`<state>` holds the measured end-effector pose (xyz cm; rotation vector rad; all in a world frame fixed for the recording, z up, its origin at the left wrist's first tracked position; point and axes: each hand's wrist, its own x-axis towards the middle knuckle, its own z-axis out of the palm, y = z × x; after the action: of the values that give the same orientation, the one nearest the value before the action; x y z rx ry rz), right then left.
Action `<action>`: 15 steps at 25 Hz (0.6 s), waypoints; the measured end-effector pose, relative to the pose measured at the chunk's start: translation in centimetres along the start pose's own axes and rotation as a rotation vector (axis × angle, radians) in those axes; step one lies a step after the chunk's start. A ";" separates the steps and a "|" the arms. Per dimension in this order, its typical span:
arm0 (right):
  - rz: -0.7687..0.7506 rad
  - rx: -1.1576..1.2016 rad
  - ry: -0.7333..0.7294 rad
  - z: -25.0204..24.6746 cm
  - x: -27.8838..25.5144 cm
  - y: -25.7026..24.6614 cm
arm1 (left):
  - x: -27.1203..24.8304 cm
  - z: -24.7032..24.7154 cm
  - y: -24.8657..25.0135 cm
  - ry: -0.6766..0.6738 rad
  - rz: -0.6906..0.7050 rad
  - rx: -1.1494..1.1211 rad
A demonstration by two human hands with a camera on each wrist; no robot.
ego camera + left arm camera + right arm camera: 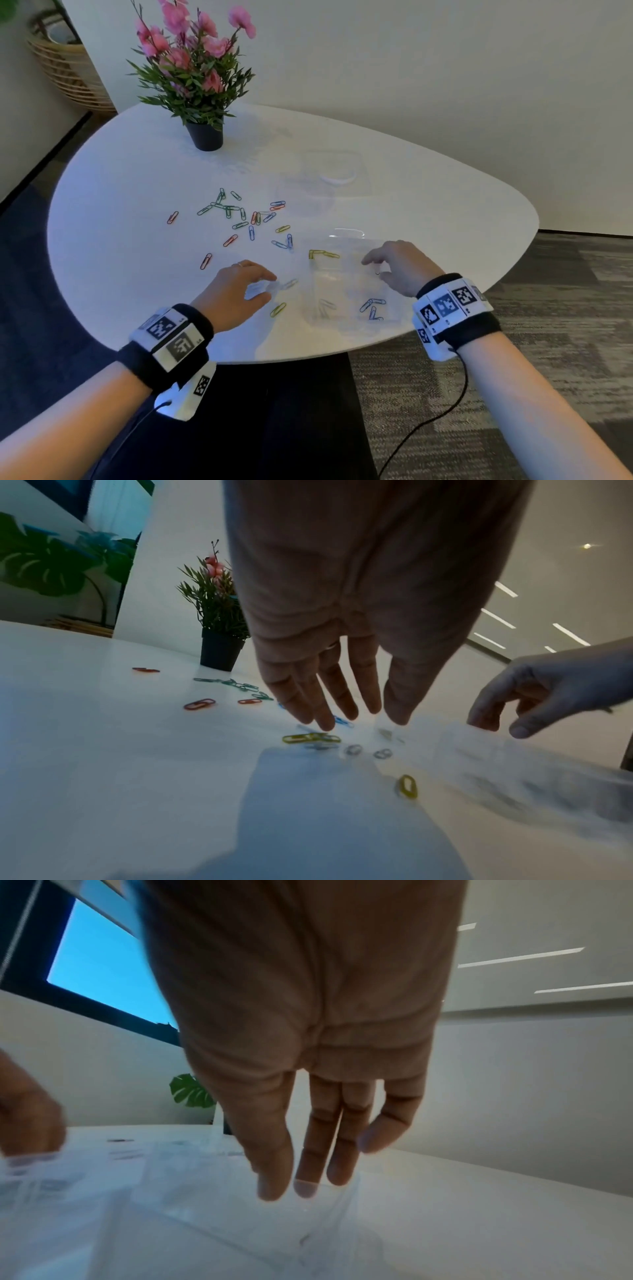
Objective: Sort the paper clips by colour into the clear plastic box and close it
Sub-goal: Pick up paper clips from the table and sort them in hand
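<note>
The clear plastic box stands open near the table's front edge, blurred in the wrist views. Inside lie yellow clips, blue clips and faint silver ones, in separate places. My left hand hovers just left of the box, fingers straight and spread, above silver clips and a yellow clip. Another yellow clip lies by its thumb. My right hand hangs over the box's right side with relaxed fingers; I see nothing held.
Many loose clips in red, green, blue and yellow are scattered across the middle of the white table. A potted plant with pink flowers stands at the back. A second clear plastic piece lies behind the box.
</note>
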<state>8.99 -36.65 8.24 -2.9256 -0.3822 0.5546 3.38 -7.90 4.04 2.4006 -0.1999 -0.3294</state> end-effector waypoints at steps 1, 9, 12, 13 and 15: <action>0.024 0.026 0.020 -0.1 0.3 0.4 | -0.4 0.1 -0.2 -0.048 -0.016 0.022; 0.188 0.100 0.135 -0.4 -0.5 1.1 | 0.4 0.5 1.2 -0.145 -0.041 0.144; 0.265 0.146 0.193 0.0 -0.4 0.6 | 1.2 1.3 1.5 -0.159 -0.057 0.207; 0.281 0.157 0.184 0.2 -0.4 0.2 | 1.4 1.5 1.5 -0.159 -0.075 0.217; 0.297 0.158 0.175 0.6 -0.4 -0.9 | 1.6 1.7 1.5 -0.141 -0.113 0.206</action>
<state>8.23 -35.88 7.99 -2.8615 0.1147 0.3391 4.33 -10.44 3.45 2.5998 -0.1689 -0.5549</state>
